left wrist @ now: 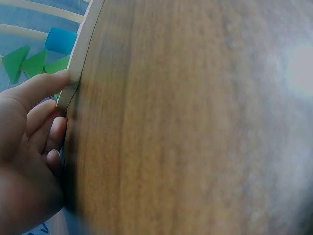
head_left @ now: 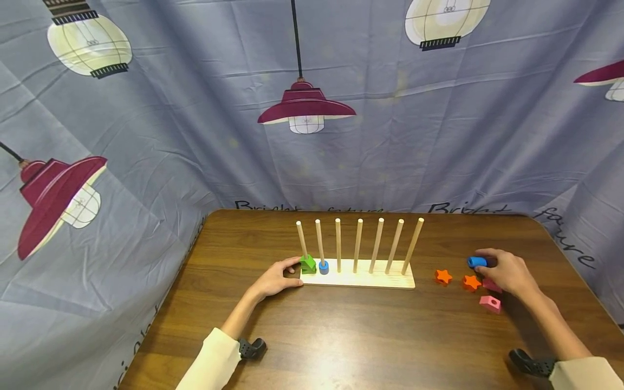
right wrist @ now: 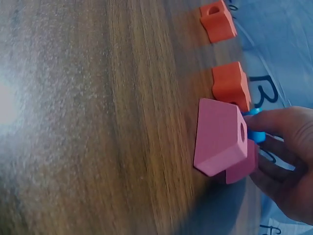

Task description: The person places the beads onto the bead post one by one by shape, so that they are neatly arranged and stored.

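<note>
My left hand (head_left: 275, 278) grips the left end of a pale wooden peg board (head_left: 361, 279), thumb at the front edge. Several upright pegs stand along the board. Green triangular blocks (head_left: 308, 265) are stacked on the leftmost peg, and a blue round block (head_left: 324, 267) sits on the second; the other pegs are bare. At the right, my right hand (head_left: 507, 273) pinches a blue cylinder block (head_left: 477, 262) between thumb and fingers. In the right wrist view this cylinder (right wrist: 256, 128) is mostly hidden behind a pink block (right wrist: 220, 137) and the fingers.
Two orange star blocks (head_left: 443, 277) lie between the board and my right hand. Two pink blocks (head_left: 490, 304) lie close below that hand, one partly covered by it. A grey-blue curtain (head_left: 370, 162) with printed lamps hangs behind the brown wooden table (head_left: 370, 336).
</note>
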A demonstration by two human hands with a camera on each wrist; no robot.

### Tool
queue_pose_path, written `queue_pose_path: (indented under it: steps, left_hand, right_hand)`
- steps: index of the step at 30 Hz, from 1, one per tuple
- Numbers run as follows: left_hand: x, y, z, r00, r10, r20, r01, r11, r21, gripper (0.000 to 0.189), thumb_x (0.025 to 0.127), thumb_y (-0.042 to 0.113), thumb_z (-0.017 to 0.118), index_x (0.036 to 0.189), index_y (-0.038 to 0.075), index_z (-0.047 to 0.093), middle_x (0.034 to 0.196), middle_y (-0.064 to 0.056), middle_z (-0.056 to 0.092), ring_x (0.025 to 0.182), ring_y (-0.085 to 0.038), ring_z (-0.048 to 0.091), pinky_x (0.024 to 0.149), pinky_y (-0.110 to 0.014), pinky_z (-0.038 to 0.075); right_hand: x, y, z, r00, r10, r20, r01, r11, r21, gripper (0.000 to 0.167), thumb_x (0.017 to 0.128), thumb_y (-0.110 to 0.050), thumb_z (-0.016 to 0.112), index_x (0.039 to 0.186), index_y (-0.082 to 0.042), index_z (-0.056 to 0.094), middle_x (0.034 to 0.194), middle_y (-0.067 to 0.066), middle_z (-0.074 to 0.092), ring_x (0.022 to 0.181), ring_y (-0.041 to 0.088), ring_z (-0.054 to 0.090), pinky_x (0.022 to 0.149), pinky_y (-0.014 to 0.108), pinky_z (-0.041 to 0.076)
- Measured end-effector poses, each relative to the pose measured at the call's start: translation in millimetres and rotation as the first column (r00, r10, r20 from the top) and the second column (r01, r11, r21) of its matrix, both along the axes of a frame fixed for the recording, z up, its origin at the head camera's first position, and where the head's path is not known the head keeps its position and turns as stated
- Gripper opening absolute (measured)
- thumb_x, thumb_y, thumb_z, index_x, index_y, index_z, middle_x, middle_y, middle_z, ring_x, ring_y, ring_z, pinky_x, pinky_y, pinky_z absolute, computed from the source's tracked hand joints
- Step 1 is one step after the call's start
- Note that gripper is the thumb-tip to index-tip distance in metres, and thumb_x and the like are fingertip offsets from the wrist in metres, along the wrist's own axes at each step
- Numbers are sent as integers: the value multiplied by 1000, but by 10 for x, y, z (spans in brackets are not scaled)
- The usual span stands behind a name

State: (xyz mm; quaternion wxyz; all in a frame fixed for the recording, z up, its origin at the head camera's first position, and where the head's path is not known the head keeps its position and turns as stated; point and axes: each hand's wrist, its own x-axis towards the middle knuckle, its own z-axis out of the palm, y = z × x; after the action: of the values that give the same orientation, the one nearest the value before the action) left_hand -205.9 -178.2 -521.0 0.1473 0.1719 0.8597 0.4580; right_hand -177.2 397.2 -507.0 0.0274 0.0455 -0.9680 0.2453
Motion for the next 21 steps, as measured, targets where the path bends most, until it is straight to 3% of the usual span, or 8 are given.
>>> queue_pose_path:
  steps: [8, 13, 16, 18, 21]
  left_hand:
    - [-14, 2, -19, 1000, -4, -3, 4, 1000, 4, 69, 84, 17, 80, 144, 1, 51, 129, -12, 57, 107, -25, 50, 94, -43, 39]
    - [-22, -3, -33, 1000, -8, 0, 8, 1000, 5, 69, 84, 18, 79, 145, 2, 51, 132, -12, 56, 108, -25, 50, 94, -43, 39]
    - [-22, -6, -36, 1000, -10, -2, 10, 1000, 11, 69, 84, 17, 79, 145, 1, 51, 130, -12, 57, 108, -25, 50, 94, -43, 39]
    - [-19, -4, -32, 1000, -9, 0, 9, 1000, 15, 69, 84, 17, 79, 145, 1, 51, 128, -12, 57, 107, -25, 50, 94, -44, 39]
    - [-11, -4, -26, 1000, -6, 2, 6, 1000, 17, 69, 84, 18, 79, 145, 1, 51, 124, -11, 58, 107, -25, 50, 94, -45, 38]
  right_hand:
    - [-52, -67, -14, 1000, 12, -12, -12, 1000, 22, 34, 85, -9, 76, 112, 8, 67, 106, 37, 63, 98, 58, 57, 80, 70, 41]
    - [8, -143, 56, 991, -31, -127, 26, 999, -37, 35, 86, -12, 78, 115, 4, 67, 101, 32, 66, 83, 46, 63, 67, 58, 49]
    - [56, -219, 165, 975, -48, -217, 32, 996, -80, 36, 86, -16, 79, 115, 1, 68, 99, 27, 70, 79, 30, 67, 63, 47, 49]
    - [91, -279, 263, 963, -69, -260, 40, 992, -117, 35, 86, -19, 80, 115, -2, 69, 100, 23, 71, 79, 12, 67, 66, 37, 48]
    - [141, -408, 425, 950, -114, -291, 60, 980, -190, 35, 86, -23, 81, 115, -6, 70, 104, 15, 72, 82, -12, 57, 72, 22, 44]
